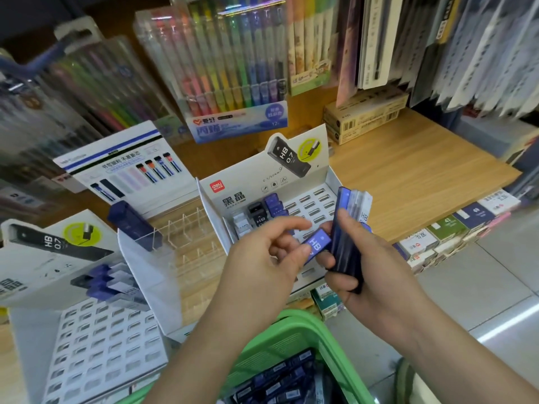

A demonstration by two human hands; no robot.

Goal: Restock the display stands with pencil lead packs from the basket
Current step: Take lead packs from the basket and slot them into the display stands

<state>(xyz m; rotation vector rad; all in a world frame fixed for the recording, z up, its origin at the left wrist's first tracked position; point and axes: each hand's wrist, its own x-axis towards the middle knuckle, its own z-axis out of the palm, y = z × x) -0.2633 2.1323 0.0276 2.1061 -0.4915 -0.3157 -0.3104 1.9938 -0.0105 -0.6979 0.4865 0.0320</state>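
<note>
- Open slots [319, 204] are shown down the right side of the right display stand [213, 217], reachable from above and from the front.
- Its back-left rows are filled by standing lead packs [269, 208], and the rear is closed off by a tall header card [242, 182].
- The front rows are blocked by the left hand [262, 258], pinching a single blue pack [316, 246], and the right hand [376, 275], gripping a stack of packs [347, 228].
- Headroom at the back is crowded by hanging pen sets [233, 68].
- Bare wooden shelf [414, 176] is left right of the stand.
- Many front slots [102, 339] are open on the left display stand [29, 345].
</note>
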